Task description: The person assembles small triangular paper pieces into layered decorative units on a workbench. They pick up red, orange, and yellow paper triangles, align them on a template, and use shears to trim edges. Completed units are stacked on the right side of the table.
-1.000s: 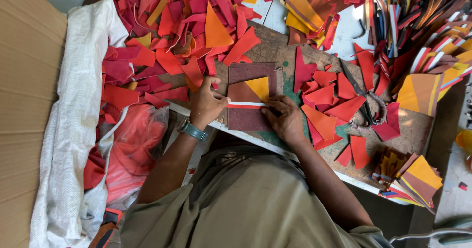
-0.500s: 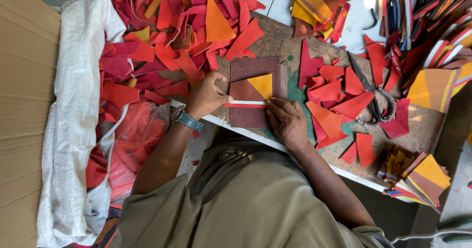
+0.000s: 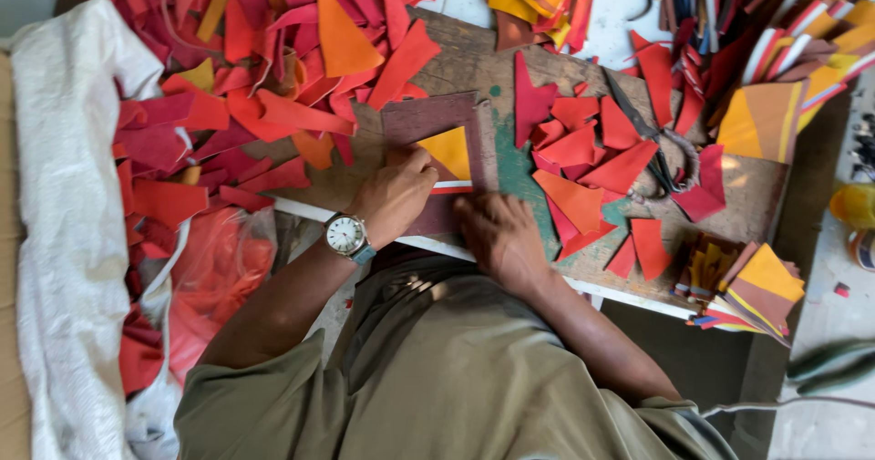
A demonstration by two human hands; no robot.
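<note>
A dark maroon board [image 3: 437, 118] lies on the worn wooden bench [image 3: 474, 59] with a yellow triangular piece [image 3: 451, 150] on top. My left hand [image 3: 396, 196], with a wristwatch [image 3: 346, 235] on the wrist, has curled fingers whose tips pinch the yellow piece's left edge. A thin white and red strip [image 3: 453, 186] runs across the board just below the piece. My right hand [image 3: 497, 232] rests on the board's lower right part, fingertips at the strip's end. Whether it grips the strip is hidden.
Red, orange and maroon offcuts [image 3: 273, 77] are heaped to the left. More triangular pieces [image 3: 583, 164] lie to the right beside dark scissors [image 3: 652, 141]. Stacked layered sheets [image 3: 756, 287] sit at the bench's right corner. A white sack [image 3: 73, 241] hangs at left.
Both hands stay on the board almost where they were. My left hand's fingers have crept slightly onto the yellow piece. The view has shifted a little.
</note>
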